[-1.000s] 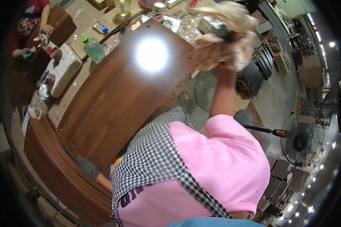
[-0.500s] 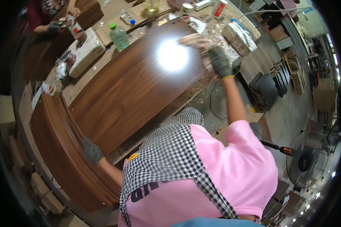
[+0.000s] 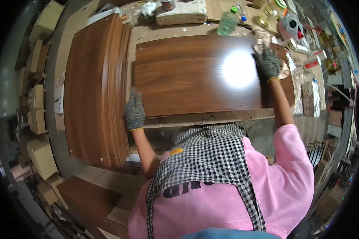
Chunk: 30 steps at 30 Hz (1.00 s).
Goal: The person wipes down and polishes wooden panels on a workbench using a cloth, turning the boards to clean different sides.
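A flat dark-brown wood-grain panel [image 3: 179, 75] lies lengthwise on the worktable, a bright glare spot toward its right end. My right hand [image 3: 268, 63], in a grey knit glove, presses a crumpled pale patterned cloth [image 3: 263, 38] onto that end. Parts of the cloth stick out beyond the fingertips and beside the palm. At the panel's near left corner rests my left hand [image 3: 135, 110], gloved alike, its fingers stretched out along the edge. Just left of it is a stack of brown panels with moulded edges [image 3: 93, 91].
Along the far side stand a white block [image 3: 181, 12], a green-tinted plastic bottle [image 3: 228, 22] and a jar with a green lid [image 3: 278, 7]. A red-and-white can [image 3: 312, 62] and another whitish block [image 3: 310, 98] are at the right. Another brown panel [image 3: 87, 199] lies lower left.
The view has turned, so the panel now lies almost level across it. My right hand with the cloth remains at the panel's right end; my left hand stays by its near left corner.
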{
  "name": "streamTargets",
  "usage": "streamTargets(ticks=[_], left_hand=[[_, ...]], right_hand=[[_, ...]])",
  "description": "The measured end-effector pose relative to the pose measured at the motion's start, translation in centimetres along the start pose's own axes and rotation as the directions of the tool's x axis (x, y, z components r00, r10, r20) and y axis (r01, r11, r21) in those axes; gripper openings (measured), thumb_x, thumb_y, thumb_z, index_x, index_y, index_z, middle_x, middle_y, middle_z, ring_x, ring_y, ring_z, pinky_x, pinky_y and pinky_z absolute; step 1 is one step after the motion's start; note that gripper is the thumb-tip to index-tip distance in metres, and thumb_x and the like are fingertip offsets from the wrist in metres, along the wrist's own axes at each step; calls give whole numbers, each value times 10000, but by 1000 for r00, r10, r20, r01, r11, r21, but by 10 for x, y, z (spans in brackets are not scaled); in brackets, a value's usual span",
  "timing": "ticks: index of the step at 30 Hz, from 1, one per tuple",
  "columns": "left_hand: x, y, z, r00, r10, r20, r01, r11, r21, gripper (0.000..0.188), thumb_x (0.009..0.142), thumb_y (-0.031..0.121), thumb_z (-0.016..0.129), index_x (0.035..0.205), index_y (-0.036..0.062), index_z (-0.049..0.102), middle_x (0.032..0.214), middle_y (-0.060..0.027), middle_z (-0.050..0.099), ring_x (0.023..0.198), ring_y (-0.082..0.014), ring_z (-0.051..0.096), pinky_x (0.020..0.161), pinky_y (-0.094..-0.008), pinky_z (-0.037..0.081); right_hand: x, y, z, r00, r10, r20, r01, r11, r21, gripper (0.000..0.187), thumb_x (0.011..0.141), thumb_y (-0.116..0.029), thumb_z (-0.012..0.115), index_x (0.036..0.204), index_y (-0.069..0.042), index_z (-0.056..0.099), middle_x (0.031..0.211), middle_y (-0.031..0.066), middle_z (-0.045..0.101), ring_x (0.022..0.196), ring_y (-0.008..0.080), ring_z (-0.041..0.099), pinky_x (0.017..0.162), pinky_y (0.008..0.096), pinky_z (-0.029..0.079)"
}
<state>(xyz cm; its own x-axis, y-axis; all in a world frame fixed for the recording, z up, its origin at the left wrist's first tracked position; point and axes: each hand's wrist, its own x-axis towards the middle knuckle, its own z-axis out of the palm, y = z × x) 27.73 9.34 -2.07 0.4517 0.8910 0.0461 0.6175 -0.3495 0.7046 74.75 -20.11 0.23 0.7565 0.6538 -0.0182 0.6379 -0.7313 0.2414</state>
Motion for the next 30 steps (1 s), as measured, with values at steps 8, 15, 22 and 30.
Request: streamTargets(ticks=[8,15,22,30], left_hand=[[13,5,2,963,-202,176,207,978,-8,488,1043,302,542,1457,45,522,1101,-217,699,961,-330,676,873,-427,528],[-3,-12,13,826,237,-511,-317,945,-74,498,1071,356,472,1393,-19,533,1242,-219,635,1085,-317,627,935,-451,490],[15,-33,-12,982,-45,184,55,997,-50,510,1028,417,549,1298,-9,626,1335,-213,625,1210,-371,593,1017,-388,478],[42,-79,25,825,-188,533,510,654,-559,487,993,324,618,1425,101,585,1405,-132,612,1242,-291,589,1044,-368,477]], right_hand=[[53,-340,-71,847,-358,-393,521,706,480,565,915,-501,566,1399,-209,563,1428,154,545,1326,369,501,1136,548,311],[-89,-334,-82,507,-644,-572,746,-4,666,373,841,-248,718,1206,-170,707,1381,125,599,1233,331,580,1095,500,421],[-200,-129,-63,738,-606,-295,474,154,867,300,801,-124,713,1099,-103,737,1272,134,663,1164,314,626,1026,436,490],[-276,-35,50,924,-216,317,-290,145,946,442,1050,-362,518,1097,27,721,1044,136,733,912,211,662,831,355,525]])
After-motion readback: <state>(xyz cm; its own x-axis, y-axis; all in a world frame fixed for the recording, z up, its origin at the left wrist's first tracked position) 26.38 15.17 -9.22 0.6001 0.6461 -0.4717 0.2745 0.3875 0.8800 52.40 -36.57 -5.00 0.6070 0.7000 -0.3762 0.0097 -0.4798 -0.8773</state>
